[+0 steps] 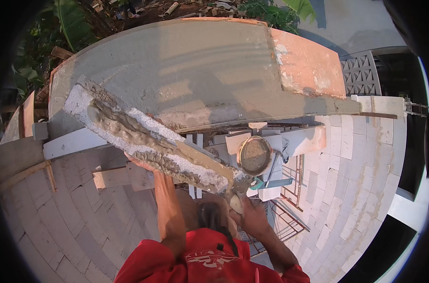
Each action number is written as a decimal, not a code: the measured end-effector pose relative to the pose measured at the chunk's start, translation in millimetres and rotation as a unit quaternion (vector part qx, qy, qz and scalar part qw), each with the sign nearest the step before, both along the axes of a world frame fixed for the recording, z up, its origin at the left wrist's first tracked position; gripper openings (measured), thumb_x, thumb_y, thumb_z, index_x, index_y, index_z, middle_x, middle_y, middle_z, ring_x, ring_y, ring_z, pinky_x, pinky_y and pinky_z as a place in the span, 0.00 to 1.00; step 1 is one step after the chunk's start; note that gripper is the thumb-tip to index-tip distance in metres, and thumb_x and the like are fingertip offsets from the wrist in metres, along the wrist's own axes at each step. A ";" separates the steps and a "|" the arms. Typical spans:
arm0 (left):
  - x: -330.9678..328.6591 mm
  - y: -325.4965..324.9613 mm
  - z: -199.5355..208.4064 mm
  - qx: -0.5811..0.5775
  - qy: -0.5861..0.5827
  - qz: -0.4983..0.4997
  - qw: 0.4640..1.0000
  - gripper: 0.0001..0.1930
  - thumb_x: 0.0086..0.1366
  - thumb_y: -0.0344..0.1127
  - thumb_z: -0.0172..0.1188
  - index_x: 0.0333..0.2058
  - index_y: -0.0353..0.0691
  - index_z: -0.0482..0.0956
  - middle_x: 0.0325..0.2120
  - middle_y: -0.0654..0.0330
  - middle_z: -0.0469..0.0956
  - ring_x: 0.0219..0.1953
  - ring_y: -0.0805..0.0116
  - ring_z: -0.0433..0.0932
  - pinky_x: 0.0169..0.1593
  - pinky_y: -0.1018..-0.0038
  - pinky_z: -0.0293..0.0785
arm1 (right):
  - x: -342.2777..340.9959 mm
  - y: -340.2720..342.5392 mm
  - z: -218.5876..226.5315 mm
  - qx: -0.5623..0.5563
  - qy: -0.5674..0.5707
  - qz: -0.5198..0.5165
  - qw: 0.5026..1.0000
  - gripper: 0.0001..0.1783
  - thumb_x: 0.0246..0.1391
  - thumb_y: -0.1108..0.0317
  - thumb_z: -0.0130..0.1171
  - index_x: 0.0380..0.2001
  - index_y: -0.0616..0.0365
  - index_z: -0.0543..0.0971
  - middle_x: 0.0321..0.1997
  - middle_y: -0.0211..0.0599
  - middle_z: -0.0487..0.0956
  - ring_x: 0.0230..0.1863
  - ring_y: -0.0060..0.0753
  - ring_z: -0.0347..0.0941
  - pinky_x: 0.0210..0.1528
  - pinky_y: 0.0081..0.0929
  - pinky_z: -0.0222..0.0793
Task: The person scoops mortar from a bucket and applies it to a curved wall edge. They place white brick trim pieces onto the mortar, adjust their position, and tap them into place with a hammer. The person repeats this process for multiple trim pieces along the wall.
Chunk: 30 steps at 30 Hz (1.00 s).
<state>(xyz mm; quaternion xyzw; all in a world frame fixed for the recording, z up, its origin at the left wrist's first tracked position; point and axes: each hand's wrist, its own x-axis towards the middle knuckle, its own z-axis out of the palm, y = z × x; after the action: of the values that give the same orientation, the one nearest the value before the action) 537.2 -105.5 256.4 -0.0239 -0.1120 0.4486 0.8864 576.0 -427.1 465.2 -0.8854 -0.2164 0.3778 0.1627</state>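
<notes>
A long white speckled block (162, 133) slants across the middle of the view, its upper face carrying a thick ridge of wet grey mortar (129, 127). My left hand (143, 163) grips the block's near long edge, with most of its fingers hidden beneath. At the block's lower right end, my right hand (254, 218) is closed around the pale handle of a trowel (235, 203). The trowel's blade is smeared with mortar and hard to make out against the block's end. Just beyond it stands a round bucket (255, 155) with mortar inside.
Ahead runs a wall coated in grey mortar (177, 66), with a bare orange patch (311, 63) at its right. A saw with a teal handle (271, 183) lies beside the bucket. Rusty scaffold bars (290, 221) show below right. White block walls (346, 188) are on both sides.
</notes>
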 end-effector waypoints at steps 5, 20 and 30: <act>15.1 -4.4 17.3 0.023 -0.028 -0.118 0.992 0.35 0.75 0.61 0.52 0.72 0.49 0.62 0.64 0.51 0.71 0.68 0.54 0.67 0.74 0.50 0.59 | -0.5 -84.8 -34.5 0.126 0.028 -0.207 0.970 0.29 0.57 0.57 0.67 0.54 0.66 0.74 0.39 0.57 0.83 0.44 0.60 0.83 0.44 0.49 0.77; 39.8 17.1 13.7 0.159 0.110 -0.338 0.921 0.27 0.72 0.52 0.63 0.65 0.53 0.70 0.63 0.57 0.72 0.68 0.56 0.66 0.76 0.50 0.55 | 51.2 -244.3 -559.9 -0.023 0.142 -0.386 0.911 0.18 0.57 0.57 0.68 0.38 0.63 0.82 0.30 0.41 0.81 0.27 0.38 0.80 0.30 0.37 0.76; 63.7 8.0 8.2 0.187 0.120 -0.369 0.903 0.26 0.71 0.50 0.65 0.64 0.54 0.72 0.63 0.58 0.72 0.68 0.59 0.66 0.76 0.51 0.57 | 9.8 -270.3 -457.4 0.147 0.327 -0.570 0.739 0.07 0.57 0.70 0.63 0.34 0.60 0.77 0.20 0.27 0.73 0.17 0.23 0.69 0.18 0.27 0.64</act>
<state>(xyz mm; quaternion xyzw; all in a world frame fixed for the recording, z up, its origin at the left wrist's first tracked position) 600.9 -97.4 264.7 0.1563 -0.0700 0.0601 0.9834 585.8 -697.4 7.8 -0.6303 0.3423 0.4445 0.5366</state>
